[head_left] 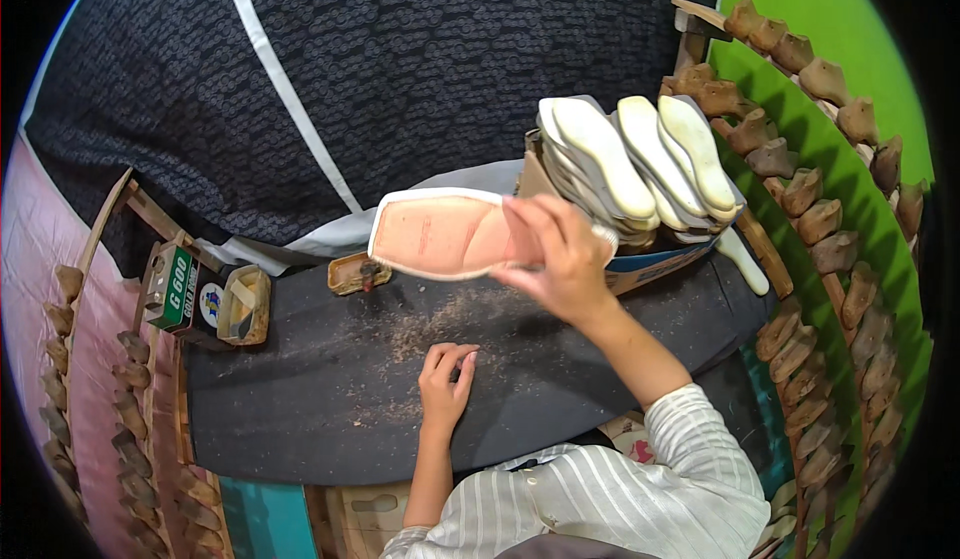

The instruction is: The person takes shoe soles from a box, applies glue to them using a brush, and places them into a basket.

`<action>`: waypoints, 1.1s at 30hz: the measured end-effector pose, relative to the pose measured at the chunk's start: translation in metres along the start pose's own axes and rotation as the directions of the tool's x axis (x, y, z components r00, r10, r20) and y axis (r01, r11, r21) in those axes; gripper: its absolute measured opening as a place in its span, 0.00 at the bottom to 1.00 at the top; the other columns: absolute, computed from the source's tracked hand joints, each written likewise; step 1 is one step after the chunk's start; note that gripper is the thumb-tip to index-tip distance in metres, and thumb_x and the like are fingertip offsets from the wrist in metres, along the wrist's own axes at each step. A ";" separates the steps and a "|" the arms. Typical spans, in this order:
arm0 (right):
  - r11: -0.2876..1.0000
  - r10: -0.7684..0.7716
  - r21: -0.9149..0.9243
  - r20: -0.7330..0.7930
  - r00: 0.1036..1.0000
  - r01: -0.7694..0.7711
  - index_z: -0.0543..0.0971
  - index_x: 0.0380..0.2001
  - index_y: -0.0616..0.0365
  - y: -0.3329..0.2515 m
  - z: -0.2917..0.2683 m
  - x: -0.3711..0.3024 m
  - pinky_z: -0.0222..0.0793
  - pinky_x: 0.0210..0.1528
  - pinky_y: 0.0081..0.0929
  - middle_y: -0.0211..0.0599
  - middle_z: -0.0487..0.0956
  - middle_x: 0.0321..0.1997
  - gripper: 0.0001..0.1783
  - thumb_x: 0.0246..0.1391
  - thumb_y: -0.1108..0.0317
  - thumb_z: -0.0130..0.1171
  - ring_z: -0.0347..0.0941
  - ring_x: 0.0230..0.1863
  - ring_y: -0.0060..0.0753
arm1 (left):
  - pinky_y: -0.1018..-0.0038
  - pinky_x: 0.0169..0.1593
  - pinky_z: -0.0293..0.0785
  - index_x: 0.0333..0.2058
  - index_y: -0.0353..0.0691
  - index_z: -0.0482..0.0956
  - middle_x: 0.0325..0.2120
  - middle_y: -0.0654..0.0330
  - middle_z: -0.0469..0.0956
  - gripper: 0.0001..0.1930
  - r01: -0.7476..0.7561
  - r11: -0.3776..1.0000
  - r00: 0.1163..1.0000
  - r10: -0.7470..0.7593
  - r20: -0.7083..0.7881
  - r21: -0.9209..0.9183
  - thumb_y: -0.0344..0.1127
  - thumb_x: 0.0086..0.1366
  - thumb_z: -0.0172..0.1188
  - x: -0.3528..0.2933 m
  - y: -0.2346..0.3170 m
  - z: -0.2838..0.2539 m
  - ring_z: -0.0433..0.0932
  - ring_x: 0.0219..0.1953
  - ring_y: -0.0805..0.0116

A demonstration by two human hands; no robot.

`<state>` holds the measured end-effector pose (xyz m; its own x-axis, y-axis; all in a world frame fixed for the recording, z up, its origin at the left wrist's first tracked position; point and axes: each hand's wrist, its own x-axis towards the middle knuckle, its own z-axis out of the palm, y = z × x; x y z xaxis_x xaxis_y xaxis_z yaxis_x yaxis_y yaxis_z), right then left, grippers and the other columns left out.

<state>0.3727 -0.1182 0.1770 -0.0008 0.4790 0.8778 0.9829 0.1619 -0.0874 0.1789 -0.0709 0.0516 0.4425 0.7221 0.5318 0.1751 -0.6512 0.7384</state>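
Pink-faced with a pale rim, the sole (445,234) is held above the far side of the dark bench (330,399), the right hand (560,259) pinching its right end, fingers clamped on it. It looks light, thin and somewhat bendy; a grip nearer the middle would likely stop it drooping. The left hand (445,384) rests on the bench, fingers loosely curled together, holding nothing I can make out. One sole in hand; the box (650,264) at right holds a stack (630,164), roughly ten, edges overlapping.
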 end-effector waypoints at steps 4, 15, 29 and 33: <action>0.883 0.271 0.346 0.181 0.946 -0.319 0.69 0.48 0.55 -0.047 0.047 -0.025 0.66 0.45 0.35 0.41 0.68 0.43 0.41 0.23 0.61 0.73 0.69 0.44 0.45 | 0.73 0.40 0.68 0.46 0.36 0.69 0.36 0.56 0.71 0.17 0.141 0.936 0.986 -0.104 0.129 -0.323 0.41 0.64 0.47 -0.007 -0.033 -0.024 0.72 0.35 0.68; 0.831 0.119 0.462 0.400 0.909 -0.312 0.63 0.56 0.55 -0.163 0.146 -0.070 0.50 0.61 0.44 0.44 0.62 0.60 0.37 0.44 0.55 0.61 0.56 0.60 0.48 | 0.65 0.63 0.51 0.61 0.36 0.46 0.60 0.51 0.54 0.41 0.359 0.240 0.827 -0.530 0.188 -0.902 0.66 0.62 0.26 -0.009 -0.078 -0.094 0.55 0.61 0.57; 0.961 -0.013 0.235 0.564 0.826 -0.145 0.57 0.60 0.57 -0.205 0.190 -0.071 0.33 0.65 0.51 0.43 0.53 0.66 0.42 0.51 0.38 0.40 0.45 0.67 0.50 | 0.69 0.63 0.50 0.62 0.37 0.44 0.62 0.57 0.49 0.38 0.480 0.197 0.794 -0.512 0.328 -0.855 0.63 0.64 0.25 -0.022 -0.126 -0.139 0.52 0.62 0.65; 0.974 0.097 0.113 0.566 0.819 -0.194 0.57 0.60 0.59 -0.206 0.205 -0.065 0.33 0.65 0.51 0.48 0.53 0.65 0.43 0.51 0.36 0.38 0.43 0.67 0.53 | 0.69 0.62 0.52 0.61 0.35 0.45 0.61 0.55 0.51 0.39 0.532 0.087 0.774 -0.454 0.442 -0.842 0.63 0.64 0.24 -0.030 -0.149 -0.138 0.53 0.62 0.64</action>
<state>0.1324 -0.0059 0.0420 -0.0091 0.8960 0.4439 0.9372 0.1624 -0.3086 0.0187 0.0366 -0.0170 0.6520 0.7507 -0.1069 -0.4899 0.5246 0.6962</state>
